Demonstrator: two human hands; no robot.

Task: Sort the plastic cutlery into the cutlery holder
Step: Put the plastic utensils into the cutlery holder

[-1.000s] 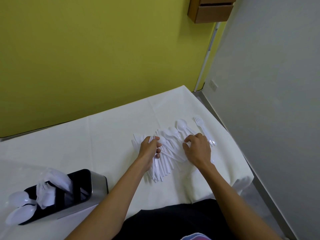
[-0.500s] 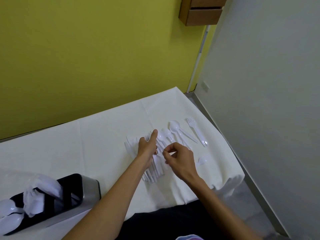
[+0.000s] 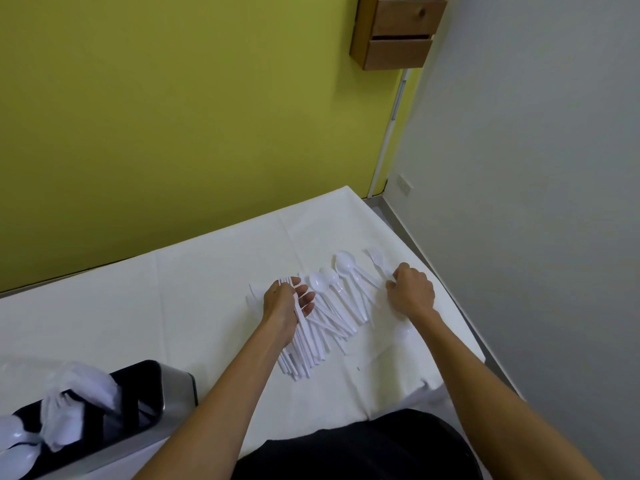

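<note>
Head view is showing the plastic cutlery (image 3: 341, 303) lying fanned on the white tablecloth (image 3: 207, 289). The left hand (image 3: 285, 308) is curling round a bundle of handles, and the right hand (image 3: 412, 294) is pinching a fork (image 3: 376, 259) at the pile's right edge. The cutlery holder (image 3: 180, 386) is standing well apart, lower left.

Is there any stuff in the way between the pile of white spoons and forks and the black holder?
No, nothing visible. Only bare white tablecloth lies between the cutlery pile and the cutlery holder. The left hand grips a bunch from the pile; the right hand pinches a fork.
</note>
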